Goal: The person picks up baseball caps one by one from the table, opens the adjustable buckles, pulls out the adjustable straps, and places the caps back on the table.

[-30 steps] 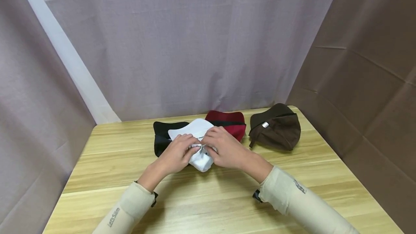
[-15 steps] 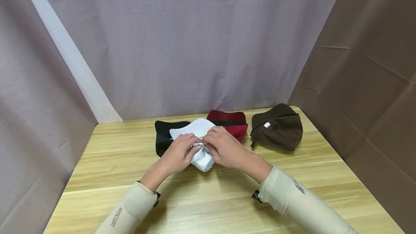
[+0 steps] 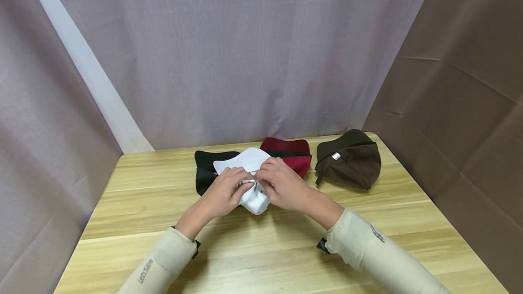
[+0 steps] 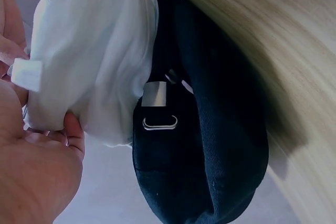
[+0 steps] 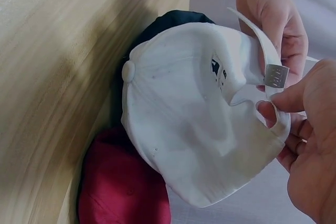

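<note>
A white baseball cap (image 3: 256, 203) is held up between both hands, its brim pointing away from me. My left hand (image 3: 220, 194) pinches the back edge of the cap from the left. From the other side, my right hand (image 3: 286, 186) pinches the back strap between thumb and fingers. The right wrist view shows the strap's metal buckle (image 5: 276, 76), with a loose strap end (image 5: 257, 31) sticking up past it. Behind the white cap lies a black cap (image 4: 231, 108), partly covered by it in the head view. A red cap (image 3: 297, 163) lies just behind the right hand.
A brown cap (image 3: 347, 164) with a small metal buckle (image 3: 336, 156) lies at the back right of the wooden table (image 3: 253, 257). A grey curtain (image 3: 245, 58) hangs along the table's far edge, and a brown curtain (image 3: 457, 103) stands on the right.
The head view has shifted slightly. Both hands keep their pinch on the white cap's back, with only small finger movement.
</note>
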### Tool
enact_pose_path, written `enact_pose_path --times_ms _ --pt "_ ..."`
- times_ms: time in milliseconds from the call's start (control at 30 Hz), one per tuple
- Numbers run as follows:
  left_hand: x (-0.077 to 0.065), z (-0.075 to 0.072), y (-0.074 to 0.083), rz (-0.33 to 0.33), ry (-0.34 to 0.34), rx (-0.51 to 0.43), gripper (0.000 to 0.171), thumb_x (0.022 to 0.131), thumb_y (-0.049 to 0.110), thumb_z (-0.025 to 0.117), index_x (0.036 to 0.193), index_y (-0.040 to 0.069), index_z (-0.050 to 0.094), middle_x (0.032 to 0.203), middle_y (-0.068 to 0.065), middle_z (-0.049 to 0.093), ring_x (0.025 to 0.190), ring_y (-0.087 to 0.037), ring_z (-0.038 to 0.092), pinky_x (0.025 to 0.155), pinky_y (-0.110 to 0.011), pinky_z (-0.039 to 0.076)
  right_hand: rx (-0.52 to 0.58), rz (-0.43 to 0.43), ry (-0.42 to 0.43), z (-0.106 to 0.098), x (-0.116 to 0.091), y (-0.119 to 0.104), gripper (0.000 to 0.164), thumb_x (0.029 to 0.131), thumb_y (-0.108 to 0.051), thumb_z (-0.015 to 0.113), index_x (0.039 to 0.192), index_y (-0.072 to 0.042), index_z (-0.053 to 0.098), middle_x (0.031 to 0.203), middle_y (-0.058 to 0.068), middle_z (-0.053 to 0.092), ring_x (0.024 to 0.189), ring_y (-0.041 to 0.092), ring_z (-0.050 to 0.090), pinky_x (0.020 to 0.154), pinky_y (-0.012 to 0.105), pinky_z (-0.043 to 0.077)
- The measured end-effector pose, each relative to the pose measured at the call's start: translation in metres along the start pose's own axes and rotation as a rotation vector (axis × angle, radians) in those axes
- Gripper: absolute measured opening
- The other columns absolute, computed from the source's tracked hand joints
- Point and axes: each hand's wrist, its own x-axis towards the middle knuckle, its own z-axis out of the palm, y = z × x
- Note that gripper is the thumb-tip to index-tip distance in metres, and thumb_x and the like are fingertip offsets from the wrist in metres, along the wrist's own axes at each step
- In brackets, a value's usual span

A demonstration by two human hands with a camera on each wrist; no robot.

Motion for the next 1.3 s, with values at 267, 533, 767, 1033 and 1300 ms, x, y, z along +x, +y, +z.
enact_pose_path --times_ms 267,533,767,1033,1300 --pt "0.0001 -0.0016 -0.0018 0.005 0.001 -0.018 0.011 0.107 0.02 0.065 0.111 0.016 0.074 0.1 0.004 0.071 0.088 -0.012 0.058 0.082 -0.032 0.045 0.009 -0.006 0.01 0.0001 -0.0001 0.0044 0.021 0.093 0.003 0.066 0.097 -0.013 0.08 0.085 -0.002 0.07 0.096 0.02 0.062 0.087 0.038 0.048" --pt "0.0002 -0.0012 -0.001 0.009 0.004 -0.018 0.01 0.107 0.019 0.066 0.111 0.015 0.074 0.101 0.003 0.072 0.09 -0.013 0.06 0.083 -0.033 0.046 0.008 -0.004 0.014 0.0011 -0.0028 0.007 0.022 0.093 0.002 0.065 0.097 -0.014 0.08 0.087 -0.001 0.071 0.097 0.021 0.063 0.088 0.039 0.049" --pt "-0.0014 0.0004 -0.0013 0.016 0.017 -0.029 0.012 0.106 0.019 0.066 0.113 0.014 0.075 0.105 0.003 0.074 0.092 -0.014 0.062 0.083 -0.033 0.047 0.006 0.003 0.009 0.0001 -0.005 0.0055 0.019 0.094 0.0 0.065 0.098 -0.013 0.078 0.089 -0.001 0.072 0.097 0.021 0.064 0.088 0.038 0.05" --pt "-0.0016 0.0009 -0.0034 0.019 0.025 -0.025 0.011 0.107 0.019 0.065 0.111 0.016 0.075 0.102 0.004 0.073 0.088 -0.011 0.059 0.081 -0.032 0.045 -0.007 -0.013 -0.007 0.0006 -0.0034 0.0034 0.007 0.097 -0.01 0.071 0.101 -0.013 0.076 0.097 -0.001 0.075 0.104 0.021 0.066 0.094 0.04 0.052" --pt "-0.0001 -0.0004 -0.0031 0.019 0.021 -0.018 0.011 0.107 0.019 0.064 0.111 0.016 0.074 0.102 0.004 0.073 0.088 -0.012 0.059 0.082 -0.033 0.046 -0.026 -0.03 0.026 0.0043 -0.0032 0.0032 0.008 0.097 -0.005 0.07 0.099 -0.012 0.074 0.096 -0.001 0.076 0.1 0.02 0.069 0.097 0.041 0.054"
